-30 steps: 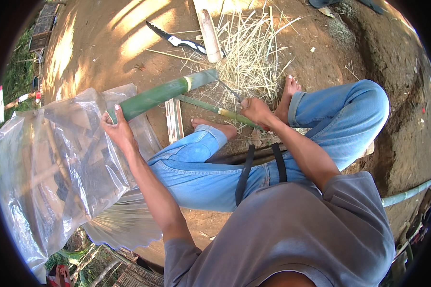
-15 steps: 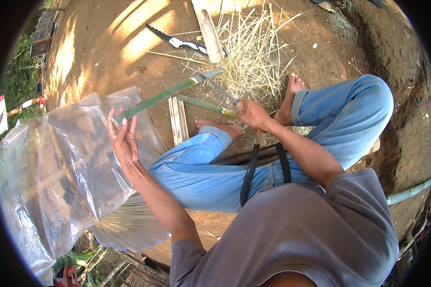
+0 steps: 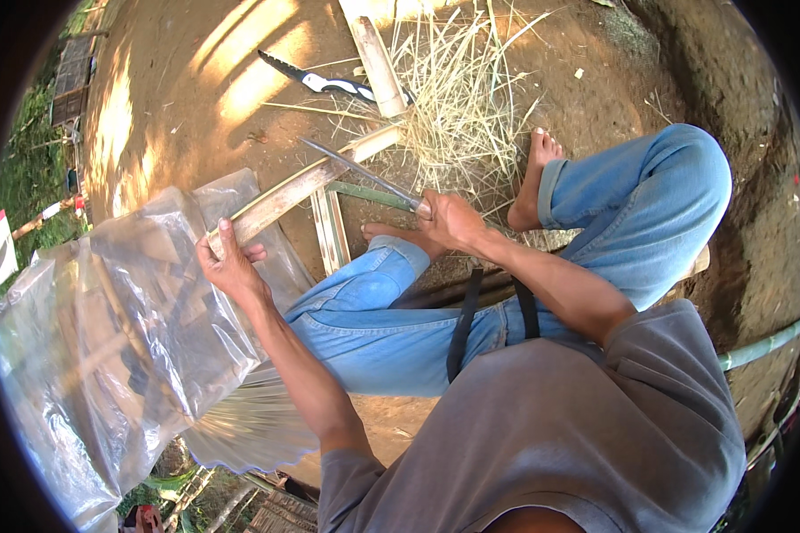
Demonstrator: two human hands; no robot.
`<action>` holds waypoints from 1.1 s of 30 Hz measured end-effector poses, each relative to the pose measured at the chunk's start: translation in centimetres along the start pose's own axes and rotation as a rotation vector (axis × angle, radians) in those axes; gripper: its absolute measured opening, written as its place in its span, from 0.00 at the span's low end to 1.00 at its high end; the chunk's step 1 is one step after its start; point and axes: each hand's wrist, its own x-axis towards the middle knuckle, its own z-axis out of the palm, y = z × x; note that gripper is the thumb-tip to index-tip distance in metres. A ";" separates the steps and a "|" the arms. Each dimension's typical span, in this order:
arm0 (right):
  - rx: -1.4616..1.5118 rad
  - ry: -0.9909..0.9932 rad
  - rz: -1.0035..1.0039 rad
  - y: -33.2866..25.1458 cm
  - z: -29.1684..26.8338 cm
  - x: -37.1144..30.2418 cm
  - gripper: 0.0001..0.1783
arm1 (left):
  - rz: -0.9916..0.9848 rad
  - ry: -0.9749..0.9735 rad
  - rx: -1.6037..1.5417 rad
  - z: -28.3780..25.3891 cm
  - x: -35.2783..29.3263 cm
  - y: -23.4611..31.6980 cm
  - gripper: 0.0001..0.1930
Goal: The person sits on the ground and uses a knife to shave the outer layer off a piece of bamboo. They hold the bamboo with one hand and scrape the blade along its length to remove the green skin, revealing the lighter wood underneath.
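Note:
My left hand (image 3: 234, 269) grips the near end of a split bamboo strip (image 3: 298, 188), thumb on top. The strip's pale, hollow inner side faces up, and its far end reaches the heap of shavings. In my right hand (image 3: 458, 222) is a knife (image 3: 364, 173), fist closed round the handle. Its narrow grey blade points up and left and crosses over the strip; whether it touches the strip I cannot tell. Below the blade, a thinner green bamboo piece (image 3: 369, 194) runs toward my right hand, partly hidden by it.
Pale bamboo shavings (image 3: 462, 98) lie heaped ahead. Beside them rest a split bamboo length (image 3: 375, 58) and a folding saw (image 3: 316, 83) with a white-and-black handle. More split pieces (image 3: 330, 231) are near my left foot. Clear plastic sheeting (image 3: 133, 311) covers things at left.
The bamboo strip has been turned over, from green outer skin up to pale inside up. My left fingers have closed on it. The knife has swung left, its blade now across the strip.

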 end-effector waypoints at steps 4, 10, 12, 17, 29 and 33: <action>0.025 -0.024 0.002 -0.5 0.1 -0.5 0.14 | -0.032 -0.002 -0.018 0.1 -0.2 0.6 0.26; 0.048 -0.113 0.087 -0.3 0.2 0.0 0.11 | -0.049 0.055 0.014 0.5 -0.4 0.8 0.21; -0.075 0.039 -0.004 1.0 0.8 -0.1 0.10 | -0.051 0.038 0.020 0.8 -0.5 1.0 0.20; -0.055 -0.044 0.038 0.5 0.3 0.4 0.10 | -0.076 0.075 0.045 0.3 -0.4 0.6 0.20; -0.077 0.021 0.277 5.7 0.3 2.9 0.13 | -0.065 0.059 0.124 0.0 -0.1 0.2 0.21; -0.042 -0.014 0.258 3.9 -0.8 2.9 0.12 | 0.001 0.037 0.136 -0.8 -0.2 -0.3 0.19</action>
